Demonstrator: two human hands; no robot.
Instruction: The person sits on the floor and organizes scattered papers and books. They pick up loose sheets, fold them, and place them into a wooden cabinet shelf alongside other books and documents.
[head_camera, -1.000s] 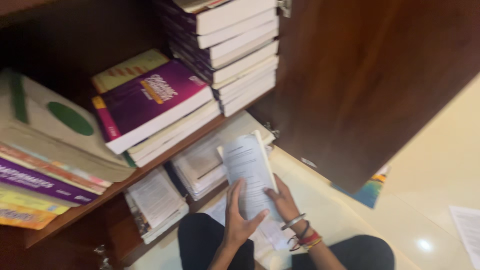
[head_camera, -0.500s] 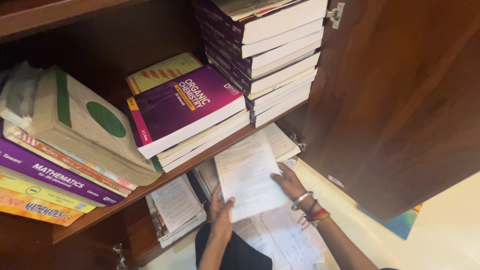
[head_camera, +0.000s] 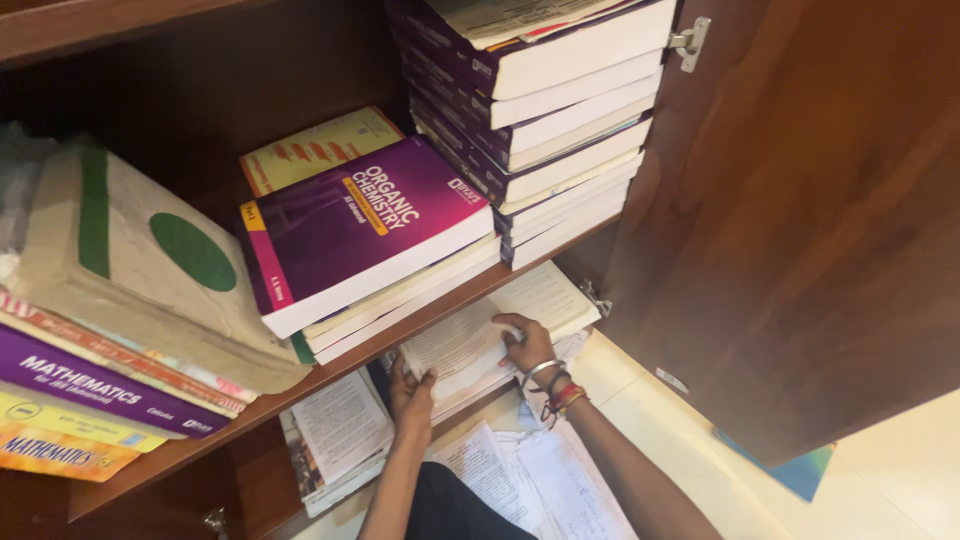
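Observation:
My left hand (head_camera: 410, 392) grips the near left edge of a thin white booklet (head_camera: 455, 343). On that booklet's right side lies my right hand (head_camera: 526, 343), with bangles and threads on its wrist. The booklet lies flat on a stack of papers (head_camera: 540, 300) on the cupboard's lower shelf, partly under the shelf board (head_camera: 330, 375). Both hands press on it.
On the shelf above lie a purple textbook (head_camera: 350, 225) on a pile, a tall pile of thick books (head_camera: 545, 120) and a slanted pile at the left (head_camera: 120, 330). The open wooden door (head_camera: 800, 220) stands at the right. Loose printed sheets (head_camera: 540, 480) lie on the floor.
The booklet, held up and open in front of the cupboard, has gone down and forward onto the lower-shelf stack. Both hands followed it in.

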